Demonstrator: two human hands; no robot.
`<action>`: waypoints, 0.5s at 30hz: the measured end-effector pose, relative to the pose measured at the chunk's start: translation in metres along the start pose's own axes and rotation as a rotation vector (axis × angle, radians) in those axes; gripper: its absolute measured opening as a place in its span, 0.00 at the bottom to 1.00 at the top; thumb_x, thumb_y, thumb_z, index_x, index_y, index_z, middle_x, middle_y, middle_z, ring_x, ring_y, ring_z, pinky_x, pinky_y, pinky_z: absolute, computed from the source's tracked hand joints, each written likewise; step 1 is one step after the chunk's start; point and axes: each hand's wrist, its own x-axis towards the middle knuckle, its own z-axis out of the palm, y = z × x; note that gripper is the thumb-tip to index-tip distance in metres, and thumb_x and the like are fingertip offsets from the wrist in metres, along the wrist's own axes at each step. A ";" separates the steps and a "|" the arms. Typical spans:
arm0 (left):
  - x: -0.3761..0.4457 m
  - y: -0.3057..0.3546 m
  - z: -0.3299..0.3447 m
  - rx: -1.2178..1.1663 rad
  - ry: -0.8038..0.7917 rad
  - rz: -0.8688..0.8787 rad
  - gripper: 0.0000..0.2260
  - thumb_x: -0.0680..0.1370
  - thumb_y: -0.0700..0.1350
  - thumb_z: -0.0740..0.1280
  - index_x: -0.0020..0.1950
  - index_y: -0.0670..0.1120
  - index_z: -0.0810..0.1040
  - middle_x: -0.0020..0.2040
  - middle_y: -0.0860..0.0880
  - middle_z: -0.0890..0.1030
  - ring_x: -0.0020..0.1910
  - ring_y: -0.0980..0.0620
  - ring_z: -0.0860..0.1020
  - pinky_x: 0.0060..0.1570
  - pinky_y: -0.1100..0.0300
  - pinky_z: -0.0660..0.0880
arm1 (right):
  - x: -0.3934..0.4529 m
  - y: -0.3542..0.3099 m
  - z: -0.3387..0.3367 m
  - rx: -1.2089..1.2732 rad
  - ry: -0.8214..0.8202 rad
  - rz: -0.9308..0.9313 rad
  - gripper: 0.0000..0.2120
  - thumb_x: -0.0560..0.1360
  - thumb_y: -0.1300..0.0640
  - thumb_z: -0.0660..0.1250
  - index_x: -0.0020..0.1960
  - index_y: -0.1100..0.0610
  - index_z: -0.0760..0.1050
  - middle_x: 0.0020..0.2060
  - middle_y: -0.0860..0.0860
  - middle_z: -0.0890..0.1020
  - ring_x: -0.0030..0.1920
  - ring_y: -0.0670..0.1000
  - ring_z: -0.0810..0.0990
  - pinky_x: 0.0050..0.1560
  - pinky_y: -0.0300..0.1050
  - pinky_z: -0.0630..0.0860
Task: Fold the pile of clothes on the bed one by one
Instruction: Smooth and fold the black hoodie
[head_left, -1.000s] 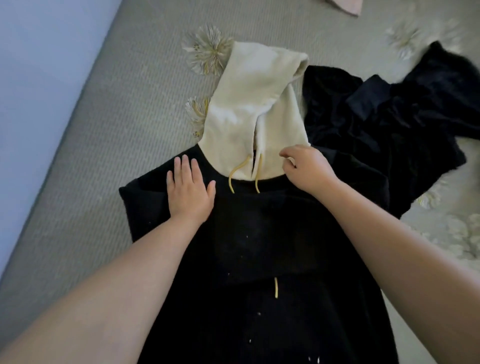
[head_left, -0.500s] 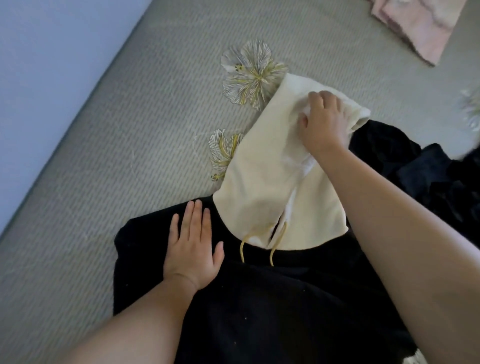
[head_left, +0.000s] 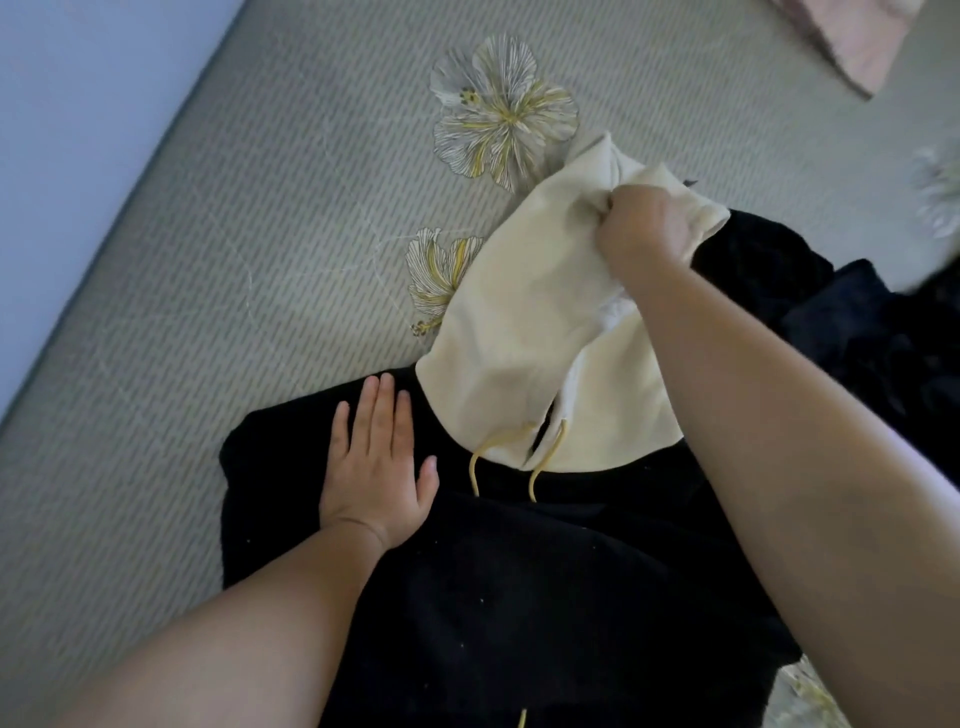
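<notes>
A black hoodie (head_left: 519, 597) lies flat on the bed, its cream hood (head_left: 519, 332) pointing away from me with two yellow drawstrings (head_left: 540, 467) hanging at the neck. My left hand (head_left: 376, 467) presses flat with straight fingers on the hoodie's left shoulder. My right hand (head_left: 644, 228) grips the top of the cream hood in a fist and bunches the fabric, lifting its tip slightly.
More dark clothes (head_left: 857, 332) are heaped to the right of the hoodie. A pink cloth (head_left: 852, 47) lies at the far right corner. The grey bedspread (head_left: 260, 260) with flower prints stretches left to the bed's edge by a pale wall (head_left: 78, 104).
My right hand went from the hood's neck opening up to the hood's top, then closed into a fist on it. My left hand stayed flat on the shoulder.
</notes>
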 end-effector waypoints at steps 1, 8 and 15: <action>0.000 0.000 0.001 0.004 0.008 -0.001 0.29 0.70 0.51 0.52 0.58 0.30 0.75 0.60 0.32 0.75 0.60 0.36 0.74 0.58 0.37 0.63 | -0.009 0.004 0.003 0.021 0.053 -0.031 0.13 0.77 0.60 0.56 0.55 0.61 0.76 0.54 0.58 0.76 0.57 0.58 0.72 0.43 0.45 0.63; -0.003 0.001 0.009 0.039 0.020 -0.031 0.33 0.72 0.54 0.45 0.68 0.33 0.64 0.70 0.35 0.64 0.70 0.39 0.63 0.68 0.46 0.51 | -0.075 0.029 0.001 0.299 0.274 -0.115 0.11 0.75 0.61 0.57 0.50 0.64 0.76 0.54 0.59 0.76 0.57 0.58 0.71 0.57 0.47 0.61; -0.006 -0.001 0.017 0.111 0.031 -0.042 0.31 0.78 0.53 0.52 0.74 0.37 0.49 0.76 0.40 0.48 0.75 0.45 0.45 0.70 0.50 0.36 | -0.200 0.044 -0.011 0.497 0.504 -0.129 0.05 0.68 0.67 0.63 0.37 0.66 0.77 0.37 0.59 0.81 0.39 0.60 0.78 0.47 0.44 0.58</action>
